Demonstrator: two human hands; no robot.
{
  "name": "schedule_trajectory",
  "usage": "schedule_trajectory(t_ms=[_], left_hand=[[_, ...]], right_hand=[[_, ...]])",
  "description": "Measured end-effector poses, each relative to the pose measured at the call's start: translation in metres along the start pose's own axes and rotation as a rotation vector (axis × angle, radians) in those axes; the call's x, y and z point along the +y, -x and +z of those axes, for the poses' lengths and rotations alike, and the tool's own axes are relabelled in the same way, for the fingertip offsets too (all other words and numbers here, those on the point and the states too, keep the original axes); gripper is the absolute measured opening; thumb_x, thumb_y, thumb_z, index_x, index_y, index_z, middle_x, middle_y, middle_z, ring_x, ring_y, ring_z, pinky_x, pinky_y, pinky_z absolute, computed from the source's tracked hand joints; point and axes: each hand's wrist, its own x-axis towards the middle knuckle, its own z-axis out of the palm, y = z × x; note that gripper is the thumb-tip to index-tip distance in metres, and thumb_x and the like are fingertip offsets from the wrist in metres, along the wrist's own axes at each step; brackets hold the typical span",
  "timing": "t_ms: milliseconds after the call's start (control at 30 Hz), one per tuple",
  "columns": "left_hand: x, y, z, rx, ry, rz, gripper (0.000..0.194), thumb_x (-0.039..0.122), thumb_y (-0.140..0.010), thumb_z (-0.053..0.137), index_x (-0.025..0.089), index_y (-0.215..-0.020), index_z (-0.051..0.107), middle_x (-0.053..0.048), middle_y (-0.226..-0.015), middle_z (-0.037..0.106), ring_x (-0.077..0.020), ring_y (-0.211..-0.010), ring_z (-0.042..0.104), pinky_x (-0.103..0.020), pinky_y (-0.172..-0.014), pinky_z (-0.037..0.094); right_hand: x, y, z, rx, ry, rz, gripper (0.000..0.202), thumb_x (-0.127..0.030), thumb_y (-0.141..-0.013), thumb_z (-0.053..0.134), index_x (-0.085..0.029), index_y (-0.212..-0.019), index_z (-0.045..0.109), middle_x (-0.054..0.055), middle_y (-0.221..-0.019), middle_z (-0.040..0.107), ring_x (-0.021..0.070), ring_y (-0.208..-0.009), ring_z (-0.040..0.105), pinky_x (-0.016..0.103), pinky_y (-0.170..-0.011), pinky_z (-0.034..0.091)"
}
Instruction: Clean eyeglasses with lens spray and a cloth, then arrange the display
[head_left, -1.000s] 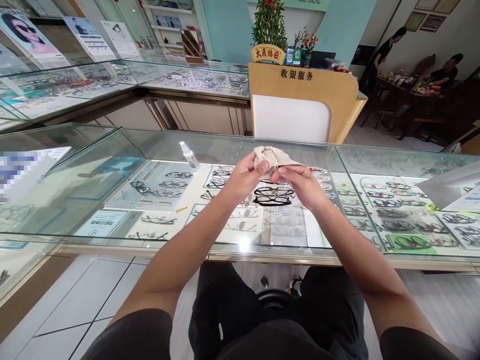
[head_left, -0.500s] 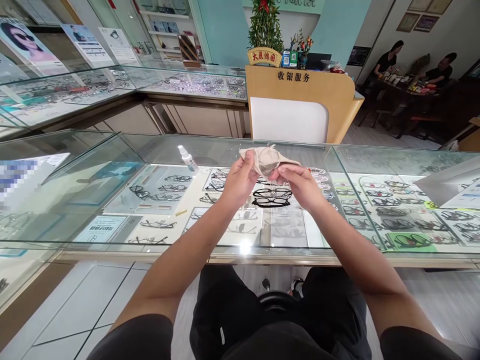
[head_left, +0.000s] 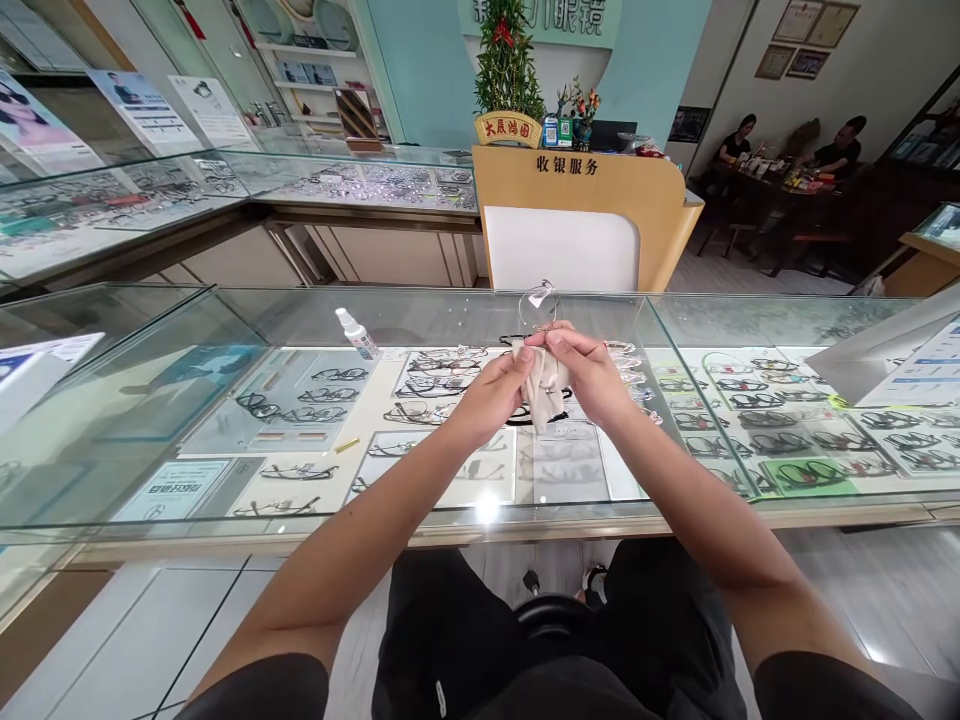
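The left hand (head_left: 496, 394) and right hand (head_left: 596, 375) meet, pinching a beige cloth (head_left: 545, 390); thin-rimmed glasses (head_left: 539, 294) jut up just beyond their fingertips, above the glass-topped bench (head_left: 427, 312). A spray bottle (head_left: 356, 334) stands leftward; behind, a wooden cashier stand (head_left: 666, 205).

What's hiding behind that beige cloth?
Black glasses! Bits of black frame peek out on both sides of the cloth. It covers the middle, so I can't see their whole shape, or whether anything else is back there.
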Motion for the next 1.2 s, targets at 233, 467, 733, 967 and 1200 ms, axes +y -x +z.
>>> schedule_trajectory(t_ms=[233,467,733,967,1200], left_hand=[[0.0,-0.002,0.0,0.079,-0.036,0.029,0.06,0.072,-0.079,0.093,0.017,-0.079,0.07,0.001,-0.066,0.061,-0.012,-0.058,0.056,-0.026,-0.055,0.045],[0.006,-0.001,-0.001,0.037,-0.064,-0.022,0.054,0.057,-0.07,0.104,0.016,-0.09,0.076,-0.001,-0.075,0.07,-0.012,-0.062,0.06,-0.024,-0.057,0.044],[0.014,0.004,0.001,-0.068,-0.107,0.02,0.055,0.046,-0.068,0.107,0.016,-0.099,0.073,-0.001,-0.082,0.071,-0.0133,-0.069,0.062,-0.025,-0.062,0.046],[0.001,0.005,0.003,0.045,-0.146,0.14,0.057,0.073,-0.089,0.084,0.019,-0.095,0.066,-0.001,-0.074,0.071,-0.0147,-0.06,0.064,-0.027,-0.056,0.049],[-0.001,0.001,-0.002,0.078,-0.051,0.173,0.058,0.075,-0.09,0.082,0.019,-0.097,0.068,-0.002,-0.078,0.073,-0.018,-0.07,0.072,-0.029,-0.062,0.057]], right_hand=[[0.001,0.003,0.007,-0.026,0.064,-0.011,0.036,-0.062,-0.1,0.074,-0.032,-0.107,0.091,0.004,-0.107,0.061,0.0233,-0.114,0.058,0.04,-0.11,0.051],[0.002,0.002,0.003,-0.006,0.051,0.072,0.04,-0.065,-0.097,0.075,-0.031,-0.111,0.091,0.005,-0.112,0.065,0.022,-0.105,0.061,0.034,-0.088,0.054],[-0.005,0.003,0.005,0.039,-0.014,0.052,0.031,-0.056,-0.096,0.079,-0.029,-0.1,0.092,0.005,-0.109,0.067,0.023,-0.111,0.063,0.036,-0.096,0.056],[-0.005,0.008,0.013,-0.029,0.075,0.059,0.041,-0.066,-0.099,0.073,-0.034,-0.116,0.091,0.008,-0.125,0.066,0.0257,-0.116,0.063,0.029,-0.06,0.055],[-0.002,0.004,0.01,0.036,-0.009,0.003,0.033,-0.062,-0.1,0.077,-0.035,-0.112,0.091,0.004,-0.128,0.075,0.0154,-0.083,0.061,0.03,-0.06,0.053]])
